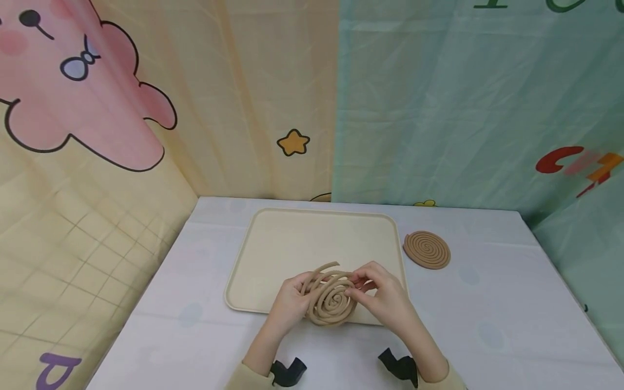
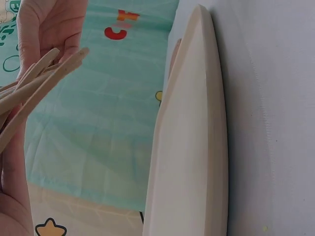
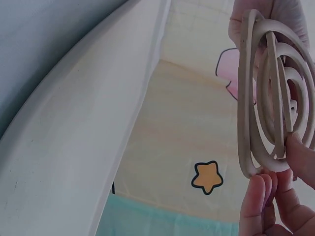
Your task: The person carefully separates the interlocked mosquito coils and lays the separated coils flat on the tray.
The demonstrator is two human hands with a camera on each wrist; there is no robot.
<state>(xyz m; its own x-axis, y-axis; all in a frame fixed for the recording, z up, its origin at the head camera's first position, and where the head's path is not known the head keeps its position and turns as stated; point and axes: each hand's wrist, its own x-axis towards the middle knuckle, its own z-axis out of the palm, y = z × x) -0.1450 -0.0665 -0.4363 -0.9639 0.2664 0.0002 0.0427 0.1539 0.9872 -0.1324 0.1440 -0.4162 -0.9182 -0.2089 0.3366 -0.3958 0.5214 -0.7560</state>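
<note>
A tan spiral mosquito coil (image 1: 332, 303) is held up over the near edge of a cream tray (image 1: 312, 233), its rings spread apart and one end sticking out at the top. My left hand (image 1: 291, 303) grips its left side. My right hand (image 1: 382, 292) pinches its right rim between thumb and fingers. In the right wrist view the rings of the coil (image 3: 248, 98) stand in separate layers, with the right hand (image 3: 275, 201) at the lower rim. The left wrist view catches the coil (image 2: 37, 96) edge-on. A second, browner coil (image 1: 427, 249) lies flat, tightly wound, right of the tray.
The tray lies on a white cloth-covered table (image 1: 487, 303). Printed curtains (image 1: 439, 108) hang behind the table and at its sides. Black straps (image 1: 288, 372) are at both wrists, near the beige sleeves (image 1: 249, 378).
</note>
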